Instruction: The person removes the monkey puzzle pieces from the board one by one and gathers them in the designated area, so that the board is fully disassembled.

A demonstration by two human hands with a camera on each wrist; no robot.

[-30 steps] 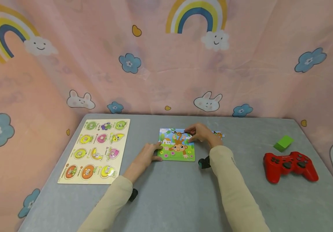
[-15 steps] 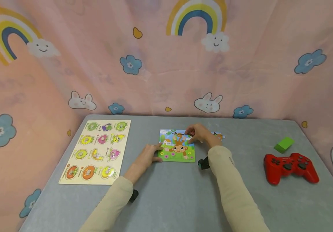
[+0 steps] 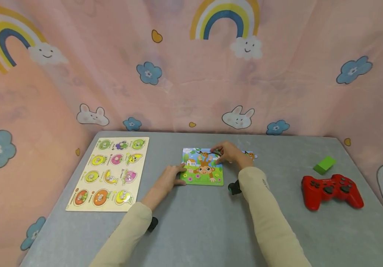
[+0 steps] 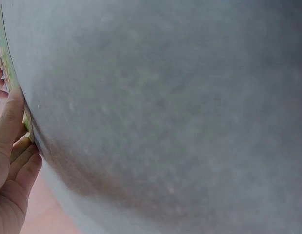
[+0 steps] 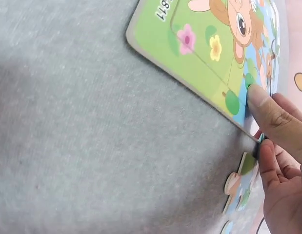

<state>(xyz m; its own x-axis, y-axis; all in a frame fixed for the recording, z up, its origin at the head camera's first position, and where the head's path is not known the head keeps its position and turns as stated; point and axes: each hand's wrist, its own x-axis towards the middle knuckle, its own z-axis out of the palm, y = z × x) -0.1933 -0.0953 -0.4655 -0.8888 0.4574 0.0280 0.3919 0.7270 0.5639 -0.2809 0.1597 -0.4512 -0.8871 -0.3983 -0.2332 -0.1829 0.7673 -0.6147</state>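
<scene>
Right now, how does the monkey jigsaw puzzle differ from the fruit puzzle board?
The monkey jigsaw puzzle is smaller than the fruit puzzle board. The jigsaw shows one scene in mostly green and blue; the board has rows of separate pictures on cream. The left hand and right hand touch the jigsaw, while neither touches the board. Both lie on the grey table.
</scene>
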